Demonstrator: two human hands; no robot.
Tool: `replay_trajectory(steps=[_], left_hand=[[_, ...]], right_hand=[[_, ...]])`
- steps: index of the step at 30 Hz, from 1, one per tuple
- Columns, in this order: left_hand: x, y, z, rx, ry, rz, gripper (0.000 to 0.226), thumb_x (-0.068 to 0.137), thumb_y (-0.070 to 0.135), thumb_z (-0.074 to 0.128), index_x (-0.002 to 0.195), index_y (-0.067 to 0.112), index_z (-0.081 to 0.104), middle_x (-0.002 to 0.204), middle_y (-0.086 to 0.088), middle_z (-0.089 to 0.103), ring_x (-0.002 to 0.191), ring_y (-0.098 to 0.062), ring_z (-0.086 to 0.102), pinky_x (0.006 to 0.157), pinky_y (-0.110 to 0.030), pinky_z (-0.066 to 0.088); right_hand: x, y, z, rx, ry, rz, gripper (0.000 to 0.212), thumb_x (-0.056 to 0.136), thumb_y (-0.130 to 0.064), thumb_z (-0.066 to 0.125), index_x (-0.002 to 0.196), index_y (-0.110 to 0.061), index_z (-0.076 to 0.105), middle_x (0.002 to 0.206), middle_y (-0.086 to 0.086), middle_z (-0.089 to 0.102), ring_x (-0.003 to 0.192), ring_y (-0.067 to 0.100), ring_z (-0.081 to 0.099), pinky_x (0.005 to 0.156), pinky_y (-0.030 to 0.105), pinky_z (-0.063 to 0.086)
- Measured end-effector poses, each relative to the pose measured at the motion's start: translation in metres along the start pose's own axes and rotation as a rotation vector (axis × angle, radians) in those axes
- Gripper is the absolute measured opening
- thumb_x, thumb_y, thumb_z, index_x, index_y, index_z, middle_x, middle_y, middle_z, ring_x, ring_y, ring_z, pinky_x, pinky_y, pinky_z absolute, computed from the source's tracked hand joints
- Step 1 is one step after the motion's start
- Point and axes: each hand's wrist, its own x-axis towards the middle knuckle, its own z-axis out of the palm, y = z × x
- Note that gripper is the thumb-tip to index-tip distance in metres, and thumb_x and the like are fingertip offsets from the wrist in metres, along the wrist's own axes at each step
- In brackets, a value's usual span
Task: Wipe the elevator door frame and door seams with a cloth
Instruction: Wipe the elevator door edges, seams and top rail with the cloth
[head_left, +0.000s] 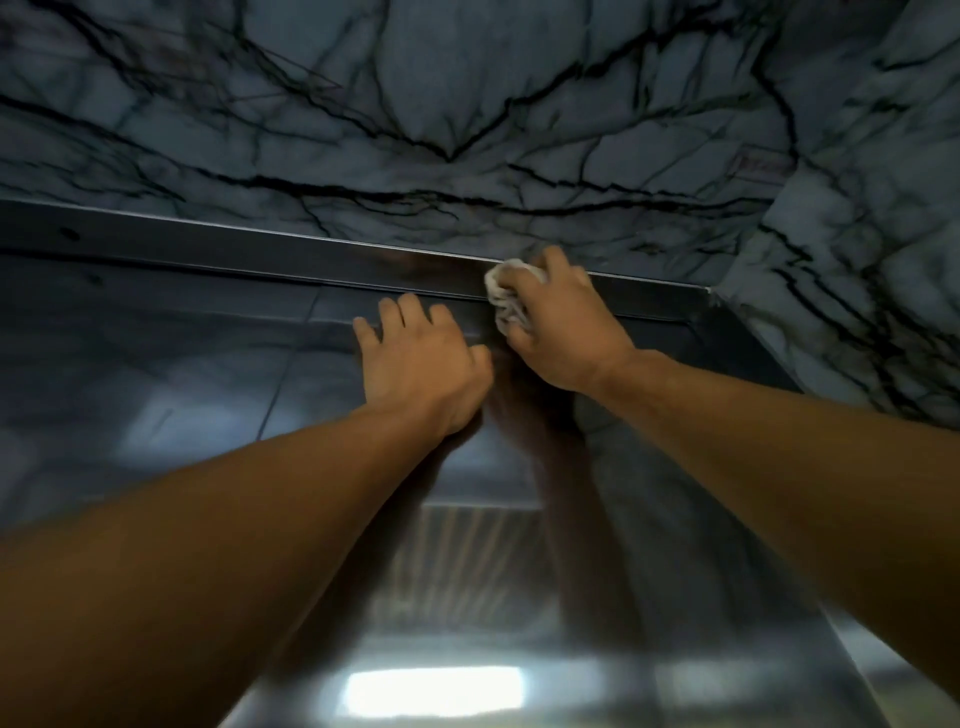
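From the head camera I am looking up at the top of the elevator opening, and I take the metal door frame (291, 260) as my landmark: a dark steel band running across the view, with veined marble wall (467, 104) above it and the polished door panel (182, 374) below it.

My right hand (561, 332) is up against the frame toward its right end, fingers closed around a bunched pale cloth (506, 301) that is pressed onto the frame's lower lip. My left hand (421, 358) lies just below the frame, fingers spread flat on the door panel, holding nothing; it looks like a brace.

I judge the step in hand to be wiping along the header. To do it well I would keep the cloth wad firm against the steel so it rides both the face and the groove under the frame, and draw it in one steady line along the frame rather than dabbing. The left hand marks the polished panel, so that patch will likely need a pass afterward. The cloth is bunched small; refolding would give a cleaner face.
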Motion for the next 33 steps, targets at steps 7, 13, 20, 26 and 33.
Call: replay_trajectory(steps=[7, 13, 20, 26, 33], left_hand=[[0.013, -0.095, -0.04, 0.208, -0.005, -0.069, 0.072, 0.092, 0.055, 0.033, 0.136, 0.0, 0.046, 0.142, -0.026, 0.04, 0.136, -0.042, 0.032, 0.116, -0.061, 0.021], [0.008, -0.133, -0.041, 0.211, -0.071, -0.076, 0.073, 0.094, 0.058, 0.029, 0.137, 0.001, 0.044, 0.145, -0.025, 0.038, 0.139, -0.04, 0.029, 0.118, -0.062, 0.017], [0.017, -0.119, -0.037, 0.026, -0.022, -0.054, 0.069, 0.089, 0.056, 0.042, 0.134, 0.004, 0.048, 0.142, -0.024, 0.041, 0.135, -0.04, 0.035, 0.117, -0.057, 0.023], [0.012, -0.069, -0.023, -0.006, -0.072, 0.037, 0.07, 0.089, 0.058, 0.043, 0.137, 0.007, 0.047, 0.147, -0.021, 0.039, 0.14, -0.036, 0.031, 0.119, -0.055, 0.02], [0.001, -0.011, -0.007, -0.096, -0.091, 0.07, 0.069, 0.089, 0.054, 0.042, 0.139, 0.007, 0.044, 0.15, -0.02, 0.036, 0.144, -0.034, 0.025, 0.121, -0.056, 0.013]], right_hand=[[0.045, -0.087, 0.017, -0.046, 0.023, -0.282, 0.045, 0.096, -0.03, 0.055, 0.14, -0.03, 0.047, 0.146, 0.002, 0.036, 0.125, 0.029, 0.036, 0.094, 0.046, 0.045], [0.067, -0.116, 0.031, -0.169, -0.152, -0.263, 0.054, 0.096, -0.019, 0.051, 0.146, -0.033, 0.039, 0.152, 0.003, 0.026, 0.129, 0.032, 0.03, 0.099, 0.049, 0.039], [0.064, -0.104, 0.032, -0.161, -0.189, -0.134, 0.044, 0.096, -0.029, 0.052, 0.14, -0.031, 0.046, 0.146, 0.001, 0.027, 0.122, 0.031, 0.032, 0.096, 0.051, 0.042], [0.038, -0.048, 0.027, -0.238, -0.132, -0.097, 0.045, 0.096, -0.026, 0.051, 0.141, -0.032, 0.045, 0.143, 0.003, 0.03, 0.122, 0.033, 0.033, 0.094, 0.051, 0.043], [0.009, 0.019, 0.017, -0.317, -0.112, -0.068, 0.05, 0.094, -0.02, 0.053, 0.142, -0.028, 0.043, 0.147, 0.006, 0.029, 0.124, 0.037, 0.031, 0.097, 0.056, 0.042]])
